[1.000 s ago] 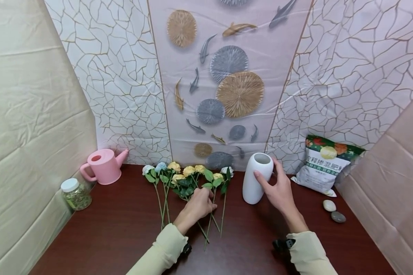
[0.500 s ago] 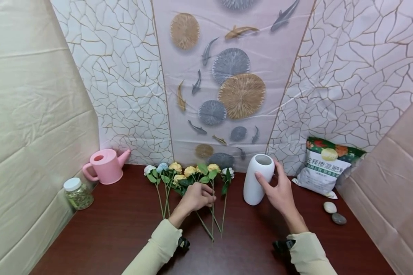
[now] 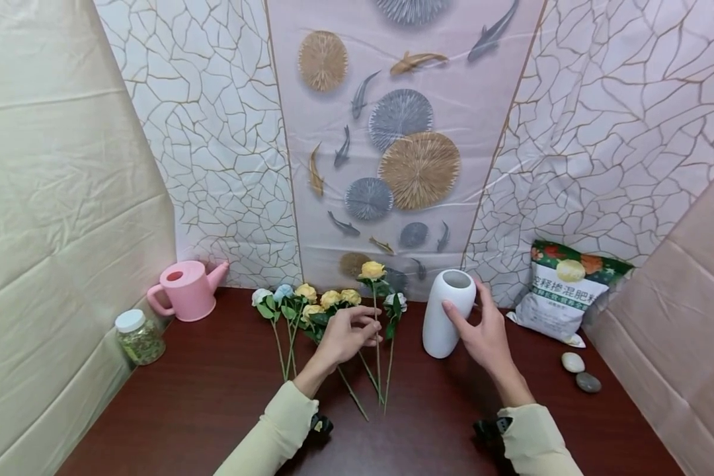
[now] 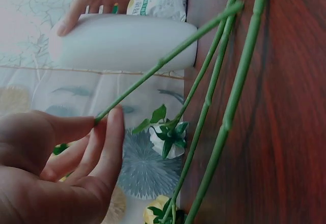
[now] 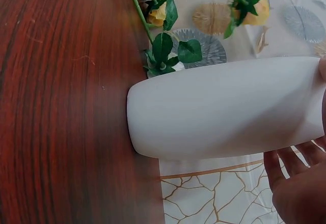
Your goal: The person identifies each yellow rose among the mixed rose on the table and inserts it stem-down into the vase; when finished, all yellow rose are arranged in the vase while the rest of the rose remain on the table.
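In the head view, my left hand (image 3: 348, 336) pinches the green stem of a yellow rose (image 3: 373, 270), which stands upright with its bloom above the other flowers. The left wrist view shows that stem (image 4: 163, 61) between thumb and fingertips. My right hand (image 3: 486, 334) holds the upper part of an upright white vase (image 3: 441, 330), thumb on the near side and fingers behind. The vase's mouth faces up. Between the hands lies a white rose (image 3: 396, 304). More yellow roses (image 3: 330, 299) lie behind and left of my left hand, partly hidden by it.
A blue rose (image 3: 283, 292) and another white rose (image 3: 262, 297) lie farther left. Beyond them stand a pink watering can (image 3: 187, 294) and a lidded jar (image 3: 139, 340). On the right are a fertilizer bag (image 3: 562, 294), a white stone (image 3: 573, 361) and a grey stone (image 3: 588, 382).
My left hand has picked up one yellow rose from the bunch, raising it and bringing it slightly right, toward the vase. My right hand has stayed on the vase.
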Motion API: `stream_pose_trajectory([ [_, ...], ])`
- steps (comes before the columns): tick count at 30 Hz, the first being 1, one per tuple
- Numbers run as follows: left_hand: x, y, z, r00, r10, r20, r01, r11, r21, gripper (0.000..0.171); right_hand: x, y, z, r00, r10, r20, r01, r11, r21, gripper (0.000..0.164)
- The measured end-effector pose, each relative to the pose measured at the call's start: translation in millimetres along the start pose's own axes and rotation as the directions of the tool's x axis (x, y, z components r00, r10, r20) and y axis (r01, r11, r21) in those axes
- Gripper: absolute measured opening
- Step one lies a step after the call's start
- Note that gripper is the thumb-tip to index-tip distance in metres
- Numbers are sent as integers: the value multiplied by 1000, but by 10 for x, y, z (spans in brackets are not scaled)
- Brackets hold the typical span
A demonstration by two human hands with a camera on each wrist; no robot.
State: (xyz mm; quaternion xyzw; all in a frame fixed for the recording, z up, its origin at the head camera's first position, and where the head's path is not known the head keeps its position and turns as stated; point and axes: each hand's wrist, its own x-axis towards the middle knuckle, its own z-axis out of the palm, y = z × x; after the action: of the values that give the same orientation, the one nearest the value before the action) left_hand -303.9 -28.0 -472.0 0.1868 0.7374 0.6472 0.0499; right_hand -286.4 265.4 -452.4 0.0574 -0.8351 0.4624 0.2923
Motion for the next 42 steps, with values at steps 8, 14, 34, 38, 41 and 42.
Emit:
stream_pose_trajectory([
  [8,-3,91,34,995,79,-56,-79,997,-11,35,-3,-5,35,1000,18,18,-18,1000,-4,68],
  [14,10,221,60,978,192,-78,-195,980,-43,36,-31,12,67,999,27,19,-27,1000,-1,69],
  [34,411,1242,411,797,497,-342,-577,794,-191,29,-77,44,40,1000,20,-14,-19,1000,15,69],
  [38,487,1403,458,757,515,-402,-631,734,-250,29,-59,29,48,1000,14,-15,-13,1000,11,70],
  [41,527,1514,496,727,526,-441,-663,706,-251,29,-42,15,44,1000,16,-12,-16,1000,9,71],
  [42,540,1541,513,717,530,-453,-671,699,-246,29,-41,15,45,1000,18,-9,-18,1000,7,71],
])
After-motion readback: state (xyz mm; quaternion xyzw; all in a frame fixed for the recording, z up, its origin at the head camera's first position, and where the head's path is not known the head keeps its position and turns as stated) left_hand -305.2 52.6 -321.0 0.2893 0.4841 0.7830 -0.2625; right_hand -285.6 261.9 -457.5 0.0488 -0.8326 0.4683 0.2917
